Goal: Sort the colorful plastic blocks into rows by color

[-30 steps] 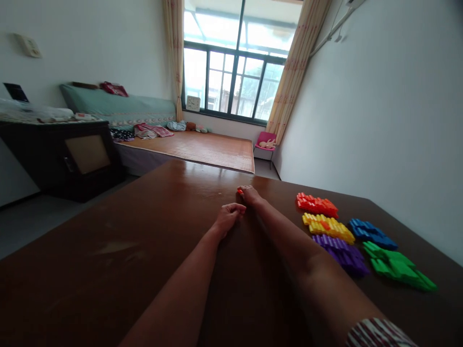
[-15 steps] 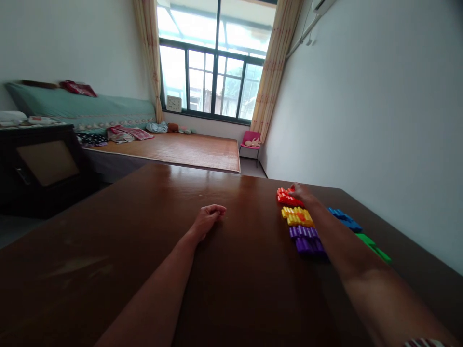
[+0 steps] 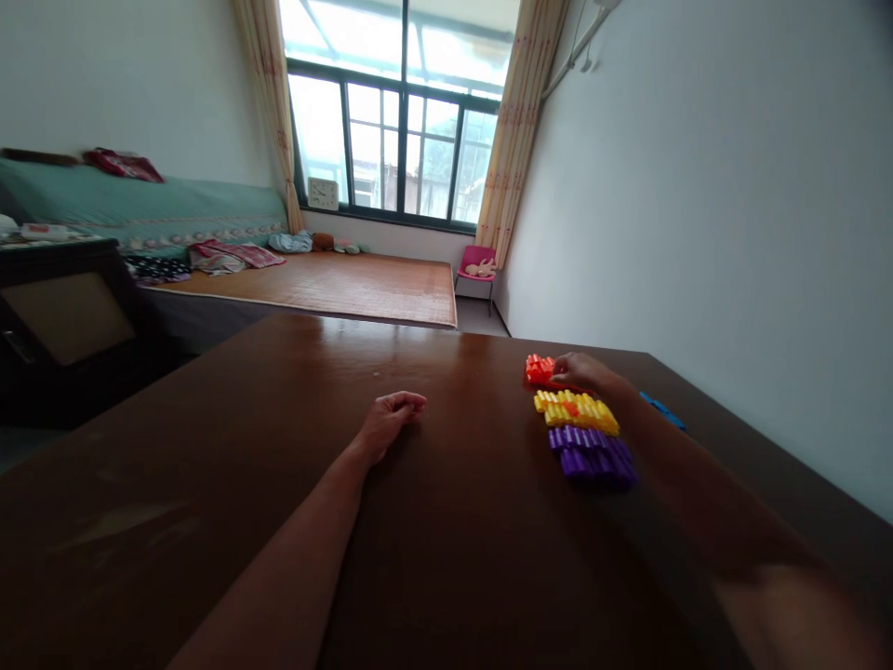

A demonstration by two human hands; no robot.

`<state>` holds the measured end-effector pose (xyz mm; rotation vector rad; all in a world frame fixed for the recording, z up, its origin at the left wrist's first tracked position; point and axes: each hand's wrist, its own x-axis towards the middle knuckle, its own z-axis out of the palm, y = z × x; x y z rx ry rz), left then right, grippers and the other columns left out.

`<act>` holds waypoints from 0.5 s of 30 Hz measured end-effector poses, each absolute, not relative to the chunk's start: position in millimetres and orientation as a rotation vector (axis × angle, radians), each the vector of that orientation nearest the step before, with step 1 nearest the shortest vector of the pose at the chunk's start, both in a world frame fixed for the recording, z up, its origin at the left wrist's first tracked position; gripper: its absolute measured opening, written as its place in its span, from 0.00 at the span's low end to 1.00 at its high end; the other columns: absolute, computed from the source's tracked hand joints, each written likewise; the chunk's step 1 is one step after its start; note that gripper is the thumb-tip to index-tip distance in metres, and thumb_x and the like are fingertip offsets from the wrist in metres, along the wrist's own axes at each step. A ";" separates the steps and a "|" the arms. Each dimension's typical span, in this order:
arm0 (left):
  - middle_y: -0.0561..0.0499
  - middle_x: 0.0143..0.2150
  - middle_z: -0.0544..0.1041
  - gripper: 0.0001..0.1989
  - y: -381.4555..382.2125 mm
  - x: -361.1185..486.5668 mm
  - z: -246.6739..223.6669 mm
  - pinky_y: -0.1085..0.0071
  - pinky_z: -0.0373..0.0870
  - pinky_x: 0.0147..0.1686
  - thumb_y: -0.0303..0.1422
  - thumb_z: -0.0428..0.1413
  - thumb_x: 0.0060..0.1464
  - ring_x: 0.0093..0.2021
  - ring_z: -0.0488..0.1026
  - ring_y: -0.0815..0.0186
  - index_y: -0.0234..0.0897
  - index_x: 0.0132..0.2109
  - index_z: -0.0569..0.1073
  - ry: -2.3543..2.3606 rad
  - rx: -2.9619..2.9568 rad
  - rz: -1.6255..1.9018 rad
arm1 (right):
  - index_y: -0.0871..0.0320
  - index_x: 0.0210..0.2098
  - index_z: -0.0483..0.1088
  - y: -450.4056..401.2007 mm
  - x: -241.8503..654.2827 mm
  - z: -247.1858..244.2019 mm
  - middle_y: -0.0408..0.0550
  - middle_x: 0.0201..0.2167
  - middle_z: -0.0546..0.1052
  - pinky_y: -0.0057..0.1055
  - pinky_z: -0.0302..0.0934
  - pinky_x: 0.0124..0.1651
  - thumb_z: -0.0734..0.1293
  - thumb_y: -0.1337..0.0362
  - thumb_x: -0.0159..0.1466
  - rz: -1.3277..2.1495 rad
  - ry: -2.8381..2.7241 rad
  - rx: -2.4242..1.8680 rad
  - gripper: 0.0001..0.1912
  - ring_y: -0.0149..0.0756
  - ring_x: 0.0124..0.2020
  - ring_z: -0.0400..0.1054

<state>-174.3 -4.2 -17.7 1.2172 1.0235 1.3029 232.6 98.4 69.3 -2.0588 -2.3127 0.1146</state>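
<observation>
Brown table (image 3: 446, 530): red pieces (image 3: 539, 369), yellow pieces (image 3: 596, 418), purple pieces (image 3: 590, 454) already grouped by colour; orange piece (image 3: 570, 408) amid yellow. Remainder unclear. Right hand (image 3: 584, 370) at red, grip unclear; left hand (image 3: 389, 422) apart, curled, contents hidden.

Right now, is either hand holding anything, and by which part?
The right hand is at the red pieces, but whether it grips one, or where, cannot be told. The curled left hand shows nothing held.
</observation>
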 end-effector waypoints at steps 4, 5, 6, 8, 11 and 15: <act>0.49 0.34 0.79 0.15 -4.1 -173.7 -16.7 0.67 0.71 0.41 0.40 0.65 0.40 0.36 0.74 0.65 0.34 0.34 0.79 1.024 1.211 1.308 | 0.51 0.36 0.77 63.6 226.5 67.3 0.46 0.35 0.78 0.31 0.60 0.37 0.72 0.53 0.51 0.078 -2.393 -2.204 0.14 0.39 0.36 0.71; 0.49 0.34 0.79 0.15 -4.3 -173.5 -16.2 0.67 0.71 0.40 0.40 0.65 0.39 0.36 0.74 0.65 0.35 0.34 0.79 1.028 1.216 1.307 | 0.51 0.37 0.76 57.5 224.6 64.8 0.46 0.38 0.78 0.32 0.60 0.38 0.72 0.53 0.51 0.022 -2.368 -2.233 0.15 0.41 0.38 0.71; 0.48 0.34 0.79 0.15 -4.6 -173.3 -15.8 0.67 0.71 0.40 0.40 0.65 0.39 0.36 0.74 0.65 0.35 0.34 0.80 1.032 1.226 1.306 | 0.50 0.38 0.76 52.7 223.0 61.9 0.47 0.39 0.78 0.33 0.61 0.38 0.72 0.54 0.51 -0.029 -2.337 -2.259 0.16 0.42 0.40 0.71; 0.48 0.33 0.79 0.15 -5.3 -173.2 -15.0 0.67 0.71 0.40 0.41 0.65 0.39 0.36 0.74 0.64 0.35 0.34 0.80 1.042 1.253 1.304 | 0.51 0.39 0.76 46.3 221.5 56.3 0.49 0.40 0.78 0.35 0.62 0.40 0.72 0.57 0.51 -0.099 -2.279 -2.293 0.15 0.44 0.42 0.71; 0.48 0.33 0.79 0.16 -5.8 -173.3 -14.8 0.67 0.71 0.40 0.42 0.64 0.40 0.35 0.74 0.64 0.35 0.34 0.80 1.054 1.287 1.295 | 0.52 0.38 0.76 43.3 223.8 50.9 0.50 0.38 0.77 0.36 0.63 0.40 0.72 0.60 0.51 -0.133 -2.245 -2.310 0.14 0.45 0.42 0.71; 0.48 0.33 0.79 0.16 -4.2 -173.8 -16.3 0.67 0.71 0.40 0.42 0.64 0.40 0.35 0.74 0.64 0.35 0.34 0.80 1.058 1.290 1.290 | 0.51 0.37 0.75 55.1 233.6 55.0 0.48 0.37 0.78 0.34 0.62 0.39 0.71 0.61 0.50 -0.060 -2.174 -2.254 0.13 0.43 0.39 0.72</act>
